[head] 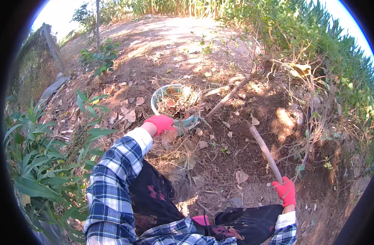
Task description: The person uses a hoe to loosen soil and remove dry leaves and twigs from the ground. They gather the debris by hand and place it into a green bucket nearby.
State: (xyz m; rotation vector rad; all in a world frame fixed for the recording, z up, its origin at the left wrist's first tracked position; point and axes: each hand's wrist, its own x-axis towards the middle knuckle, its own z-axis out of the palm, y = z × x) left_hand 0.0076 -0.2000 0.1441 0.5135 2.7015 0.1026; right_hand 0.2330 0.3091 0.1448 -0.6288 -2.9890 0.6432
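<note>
My right hand (285, 191), in a red glove, grips the wooden handle (266, 153) of a tool. The handle slants up and left, and its far end meets the dark loose soil (236, 144), where the tool's head is hard to make out. My left hand (161, 125), also red-gloved, is at the near side of a pale green bucket (155, 99). Its fingers are mostly hidden, so whether it grips the rim is unclear. Dry leaves and grass (177, 99) fill the bucket. A brown dry leaf (168, 136) hangs just below the left glove.
A thick branch (229, 96) slopes up to the right behind the bucket. Tangled vines and stems (309, 131) cover the bank at right. Leafy green plants (43, 162) crowd the left side. A small sapling (101, 58) stands farther off. My shoes (231, 202) rest on littered ground.
</note>
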